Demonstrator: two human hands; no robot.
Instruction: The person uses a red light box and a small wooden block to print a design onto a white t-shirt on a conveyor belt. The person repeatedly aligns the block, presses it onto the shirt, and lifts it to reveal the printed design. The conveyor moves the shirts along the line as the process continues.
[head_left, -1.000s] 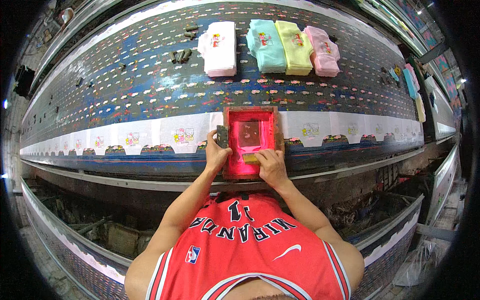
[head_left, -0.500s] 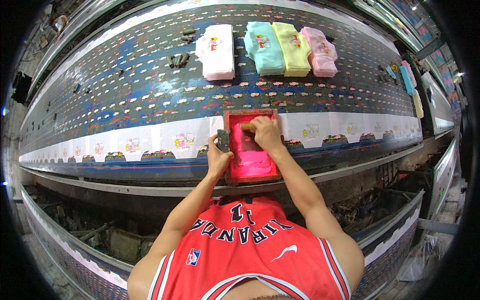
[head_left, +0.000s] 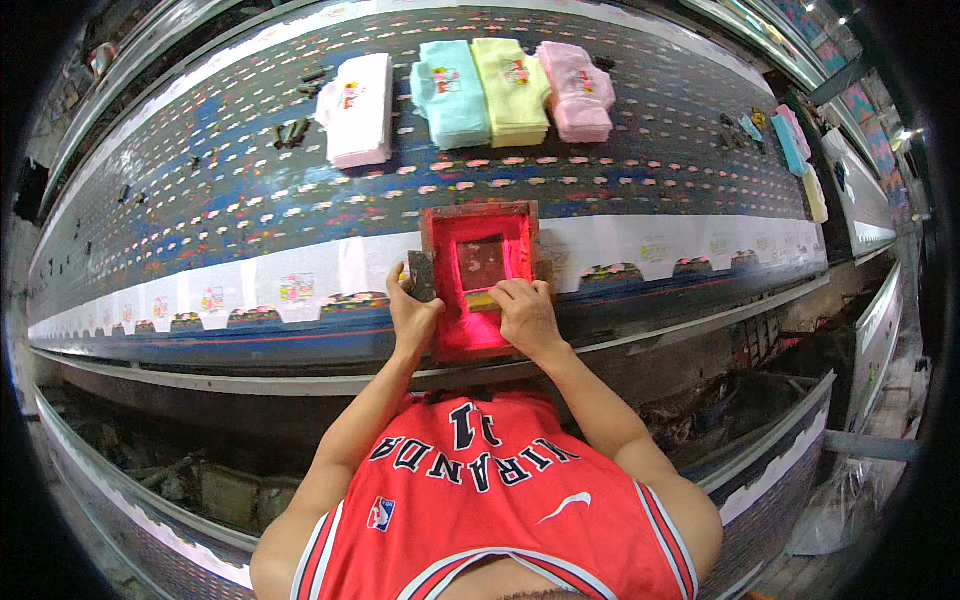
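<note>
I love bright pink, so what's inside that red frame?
Inside the frame are bright pink paint, a dark square patch and a yellowish scraper, held by the right hand. That hand hides the lower right part, so I can't see what's there.

yellow cloth stack [head_left: 512, 95], dark cylinders [head_left: 291, 134]

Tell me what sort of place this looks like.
Probably a textile screen-printing workshop: the right hand holds a squeegee in a pink-smeared frame, white fabric pieces line the long table, which also holds stacks of printed cloth.
</note>
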